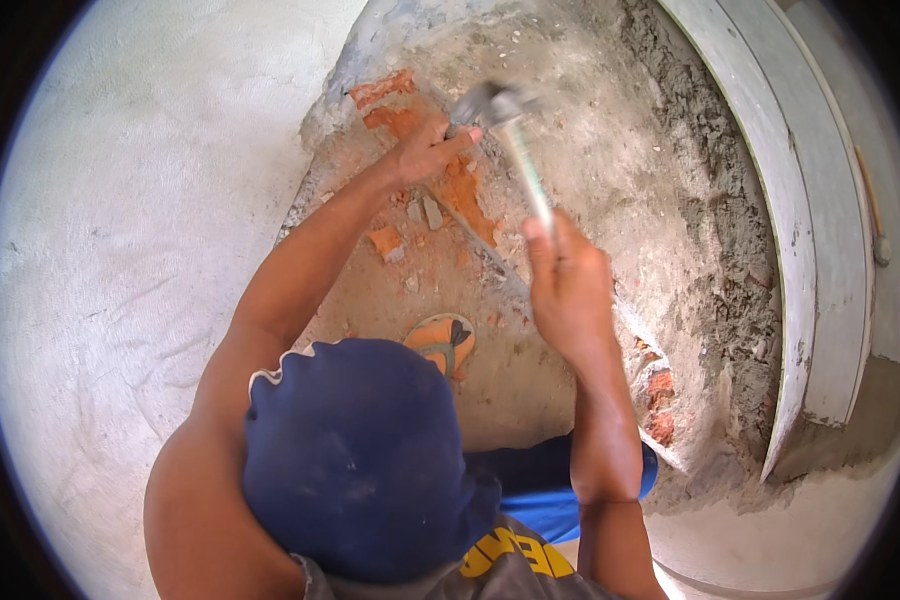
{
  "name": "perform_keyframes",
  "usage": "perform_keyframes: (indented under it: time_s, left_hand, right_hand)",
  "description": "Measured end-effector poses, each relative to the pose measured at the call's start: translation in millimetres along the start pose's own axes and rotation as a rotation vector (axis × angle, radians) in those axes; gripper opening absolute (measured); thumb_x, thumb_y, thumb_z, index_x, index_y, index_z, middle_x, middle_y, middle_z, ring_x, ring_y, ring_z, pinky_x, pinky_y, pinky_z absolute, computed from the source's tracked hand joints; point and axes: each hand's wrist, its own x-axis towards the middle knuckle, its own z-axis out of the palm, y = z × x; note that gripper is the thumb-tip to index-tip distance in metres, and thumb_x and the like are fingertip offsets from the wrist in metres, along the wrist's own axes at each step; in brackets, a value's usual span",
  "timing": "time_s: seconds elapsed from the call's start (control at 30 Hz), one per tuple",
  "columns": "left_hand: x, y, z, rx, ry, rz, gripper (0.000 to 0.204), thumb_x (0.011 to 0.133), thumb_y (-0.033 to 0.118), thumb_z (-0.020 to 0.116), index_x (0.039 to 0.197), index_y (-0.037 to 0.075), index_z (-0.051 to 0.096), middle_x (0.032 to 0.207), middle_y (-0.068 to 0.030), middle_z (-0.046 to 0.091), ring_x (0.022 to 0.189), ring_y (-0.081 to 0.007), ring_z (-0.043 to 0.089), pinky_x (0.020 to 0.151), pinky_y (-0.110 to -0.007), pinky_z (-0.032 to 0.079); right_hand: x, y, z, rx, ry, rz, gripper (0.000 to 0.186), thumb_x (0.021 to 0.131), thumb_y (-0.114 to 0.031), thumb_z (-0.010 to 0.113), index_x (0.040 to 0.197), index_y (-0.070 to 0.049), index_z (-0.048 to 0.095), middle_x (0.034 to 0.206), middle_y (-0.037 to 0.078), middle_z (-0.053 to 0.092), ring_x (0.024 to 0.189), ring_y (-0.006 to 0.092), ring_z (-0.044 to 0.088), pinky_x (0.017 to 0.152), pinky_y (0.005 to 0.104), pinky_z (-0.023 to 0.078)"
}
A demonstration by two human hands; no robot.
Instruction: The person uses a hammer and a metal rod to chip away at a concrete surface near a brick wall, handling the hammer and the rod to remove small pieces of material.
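Chipping, it seems: right hand (570, 275) wrapped round a pale-handled, grey metal-headed hammer (525, 162), blurred near rough orange-red broken brick (460, 188); left hand (432, 152) curled beside its head (what it's pinching, I can't tell). Next blow needs careful aim!

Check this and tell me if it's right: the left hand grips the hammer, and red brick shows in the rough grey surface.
Wrong hand: the head view shows the hammer gripped in the right hand. Red brick does show in the rough grey surface.
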Motion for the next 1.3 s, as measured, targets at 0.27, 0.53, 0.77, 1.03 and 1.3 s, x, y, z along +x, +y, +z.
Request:
perform_keyframes:
  time_s: [0.27,0.53,0.77,1.03,1.3]
  left_hand:
    - [-4.8,21.6,-3.8,0.106,-0.229,-0.215,0.057,0.095,0.058,0.064,0.068,0.013,0.043,0.064,0.0079,0.033,0.056,-0.0076,0.032,0.048,-0.033,0.026]
    - [-1.7,22.6,-8.8,0.219,-0.334,-0.309,0.058,0.096,0.059,0.062,0.07,0.01,0.046,0.065,0.0042,0.041,0.059,-0.0092,0.041,0.05,-0.032,0.033]
    - [10.1,32.3,-0.3,0.195,-0.399,-0.228,0.06,0.097,0.06,0.06,0.068,0.01,0.043,0.063,0.0037,0.039,0.059,-0.0107,0.044,0.051,-0.032,0.035]
    - [-3.1,-1.7,-6.7,0.231,-0.329,-0.205,0.061,0.097,0.062,0.059,0.069,0.01,0.044,0.064,0.005,0.033,0.057,-0.0107,0.034,0.049,-0.035,0.03]
    - [7.2,5.7,6.8,0.204,-0.312,-0.214,0.062,0.095,0.065,0.059,0.073,0.008,0.048,0.066,0.0027,0.037,0.06,-0.0116,0.038,0.052,-0.034,0.033]
  right_hand:
    - [-18.0,-35.3,-20.1,0.794,0.559,-0.581,0.035,0.108,-0.037,0.043,0.082,-0.013,0.046,0.056,-0.002,0.04,0.041,0.0042,0.033,0.028,0.0245,0.03]
    - [-17.5,14.3,-14.0,0.161,0.27,-0.161,0.022,0.107,-0.02,0.051,0.093,-0.005,0.061,0.059,-0.002,0.05,0.048,0.007,0.044,0.043,0.0261,0.036]
    - [-23.8,-8.7,-32.8,0.608,0.602,-0.662,0.038,0.104,-0.038,0.052,0.081,-0.008,0.056,0.053,0.001,0.042,0.041,0.0108,0.037,0.036,0.0291,0.031]
    - [-20.8,6.5,-24.3,0.274,0.307,-0.015,0.031,0.108,-0.028,0.048,0.095,-0.005,0.063,0.065,-0.001,0.054,0.049,0.0088,0.045,0.041,0.0272,0.035]
    - [-15.2,38.9,-0.4,0.136,0.258,-0.301,0.027,0.105,-0.026,0.051,0.089,-0.007,0.061,0.071,0.004,0.062,0.061,0.02,0.061,0.05,0.038,0.047]
